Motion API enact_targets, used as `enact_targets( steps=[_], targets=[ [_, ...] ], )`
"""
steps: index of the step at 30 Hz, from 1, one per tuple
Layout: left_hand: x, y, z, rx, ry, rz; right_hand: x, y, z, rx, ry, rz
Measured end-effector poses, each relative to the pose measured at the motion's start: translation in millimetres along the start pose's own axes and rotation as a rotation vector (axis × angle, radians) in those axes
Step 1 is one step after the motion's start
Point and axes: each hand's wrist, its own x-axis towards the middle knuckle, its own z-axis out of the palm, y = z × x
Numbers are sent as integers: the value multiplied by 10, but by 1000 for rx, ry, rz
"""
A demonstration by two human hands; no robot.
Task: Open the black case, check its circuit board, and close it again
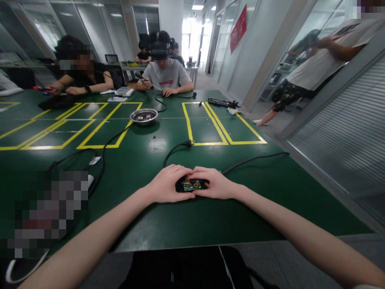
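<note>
A small black device with an exposed green circuit board [190,185] lies on the green table [168,224] right in front of me. My left hand [167,184] curls round its left side and my right hand [215,184] curls round its right side, fingers closed on it from both ends. A black cable [255,159] runs from the device off to the right. Another black cable with a plug [177,147] lies just beyond my hands.
A metal bowl [143,116] holding small parts sits mid-table among yellow taped rectangles [210,128]. Black cables [102,156] trail at left. Two people sit at the far edge; one holds a soldering iron [143,78]. Another person stands at right beyond a glass wall.
</note>
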Motion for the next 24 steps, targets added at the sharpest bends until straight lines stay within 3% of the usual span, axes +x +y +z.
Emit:
enact_targets(
  steps=[8, 17, 24],
  targets=[
    [-15, -72, 10, 86, -8, -23, -50, 49, -156, 8, 108, 36],
    [-56, -282, -45, 138, -55, -105, -107, 316, -403, -116, 190, 37],
    [-79, -316, -3, 168, -65, -150, -235, 579, -695, -60, 91, 167]
  ],
)
